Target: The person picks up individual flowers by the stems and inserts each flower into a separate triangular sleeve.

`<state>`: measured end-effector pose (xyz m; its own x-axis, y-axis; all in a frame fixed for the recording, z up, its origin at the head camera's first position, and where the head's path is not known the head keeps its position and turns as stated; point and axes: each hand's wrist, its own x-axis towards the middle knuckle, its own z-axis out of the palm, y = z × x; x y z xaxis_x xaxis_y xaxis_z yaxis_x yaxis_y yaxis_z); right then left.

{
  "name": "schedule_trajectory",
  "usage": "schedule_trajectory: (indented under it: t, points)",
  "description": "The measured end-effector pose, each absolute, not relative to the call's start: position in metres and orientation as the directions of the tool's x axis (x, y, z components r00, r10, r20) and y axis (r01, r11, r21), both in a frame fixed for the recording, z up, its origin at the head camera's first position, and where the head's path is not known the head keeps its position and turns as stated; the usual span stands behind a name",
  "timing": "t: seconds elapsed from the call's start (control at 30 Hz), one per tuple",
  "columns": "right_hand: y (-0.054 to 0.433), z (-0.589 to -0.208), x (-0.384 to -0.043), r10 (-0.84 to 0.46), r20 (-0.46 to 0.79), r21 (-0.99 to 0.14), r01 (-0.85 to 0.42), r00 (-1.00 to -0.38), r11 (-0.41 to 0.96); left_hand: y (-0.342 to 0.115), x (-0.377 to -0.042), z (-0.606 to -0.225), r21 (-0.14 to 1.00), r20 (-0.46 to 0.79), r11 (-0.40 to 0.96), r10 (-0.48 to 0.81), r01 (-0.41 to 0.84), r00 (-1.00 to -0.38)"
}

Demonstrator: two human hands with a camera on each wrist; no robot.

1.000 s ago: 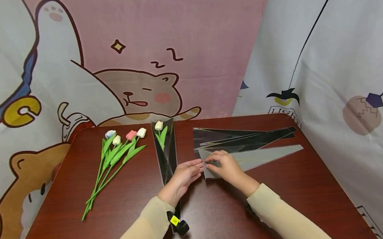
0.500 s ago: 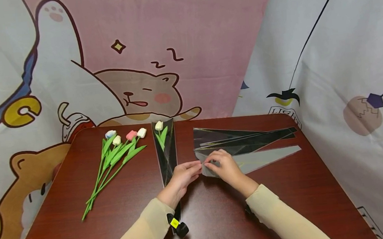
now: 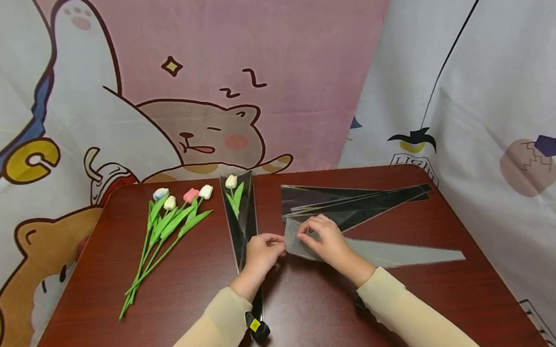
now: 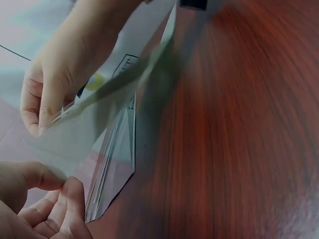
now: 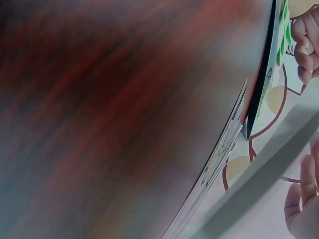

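A clear, tapered plastic flower sleeve (image 3: 406, 253) is held between both hands, its wide end toward the left and its narrow end swung out to the right. My left hand (image 3: 262, 256) pinches one edge of the wide end between thumb and index finger, as the left wrist view shows. Across from it, my right hand (image 3: 329, 242) pinches the film with thumb and fingertips. Beneath the left forearm lies another sleeve (image 3: 248, 201) with one white tulip (image 3: 231, 182) inside.
Several loose tulips (image 3: 165, 229), white, pink and blue, lie crossed at the left on the dark red table (image 3: 182, 328). More flat sleeves (image 3: 310, 194) are stacked behind the right hand. A patterned cloth (image 3: 296, 54) hangs behind the table.
The sleeve has lifted, and its narrow end has swung toward me and to the right. My left hand has shifted slightly left, its fingers now curled to a pinch.
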<state>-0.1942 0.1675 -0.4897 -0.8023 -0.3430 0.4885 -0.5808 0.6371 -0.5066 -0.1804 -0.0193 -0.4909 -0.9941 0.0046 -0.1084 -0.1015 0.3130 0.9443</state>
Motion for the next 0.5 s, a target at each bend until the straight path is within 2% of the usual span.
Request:
schedule_trajectory:
  t: [0.17,0.5]
  points:
    - [0.1656,-0.4879,-0.1927,-0.353,0.522,-0.477,-0.609,-0.776,0.634,-0.0225,-0.1804,-0.4873,0.918,-0.097,0.387,0.012,-0.085,-0.995]
    - [0.1635,-0.4836,-0.1914,-0.361,0.571,-0.454,-0.65,-0.737,0.609,-0.0256,-0.1823,-0.488,0.924,-0.135,0.36,-0.002,-0.126,-0.991]
